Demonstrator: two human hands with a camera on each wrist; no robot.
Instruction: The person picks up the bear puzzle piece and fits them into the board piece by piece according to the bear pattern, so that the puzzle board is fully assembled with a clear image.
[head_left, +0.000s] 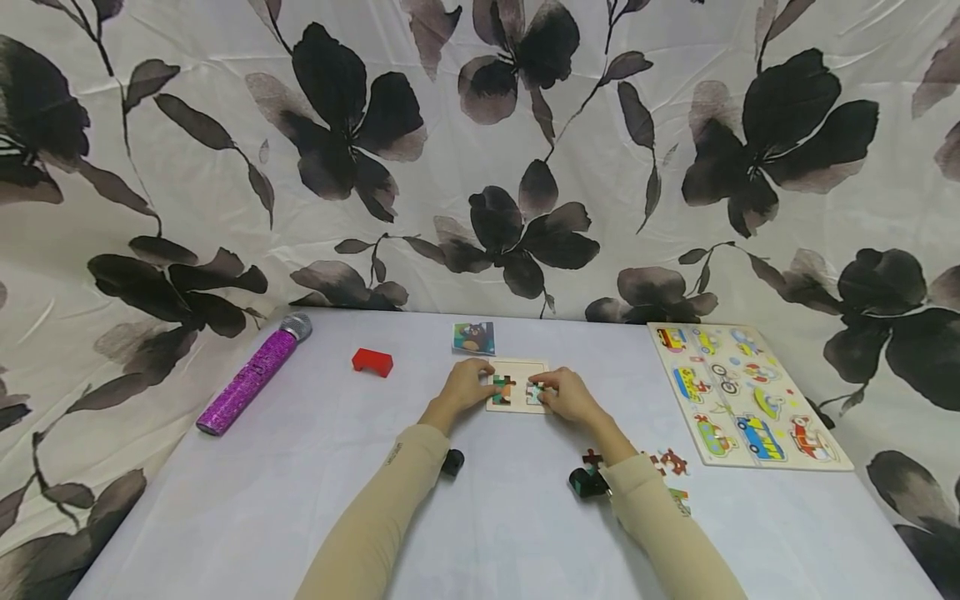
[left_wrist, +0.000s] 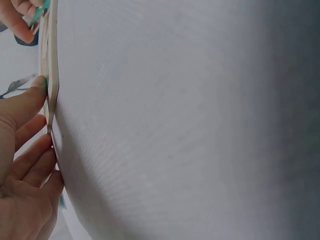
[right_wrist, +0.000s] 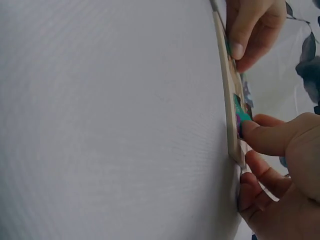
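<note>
A small wooden puzzle tray (head_left: 519,362) lies on the white table, with jigsaw pieces (head_left: 502,390) set in its left part. My left hand (head_left: 467,385) grips the tray's left edge, thumb on top and fingers along the side. In the left wrist view the tray's rim (left_wrist: 53,65) shows edge-on beside the left thumb (left_wrist: 30,102). My right hand (head_left: 572,395) pinches a jigsaw piece (head_left: 534,393) at the tray's right side. That teal piece (right_wrist: 239,106) sticks up tilted from the tray in the right wrist view, under the right thumb.
Loose jigsaw pieces (head_left: 674,461) lie near the right forearm, partly hidden by the sleeve. A picture card (head_left: 473,337) sits behind the tray. To the left are a red block (head_left: 372,362) and a purple glitter microphone (head_left: 251,379). A vehicle puzzle board (head_left: 750,396) lies at the right.
</note>
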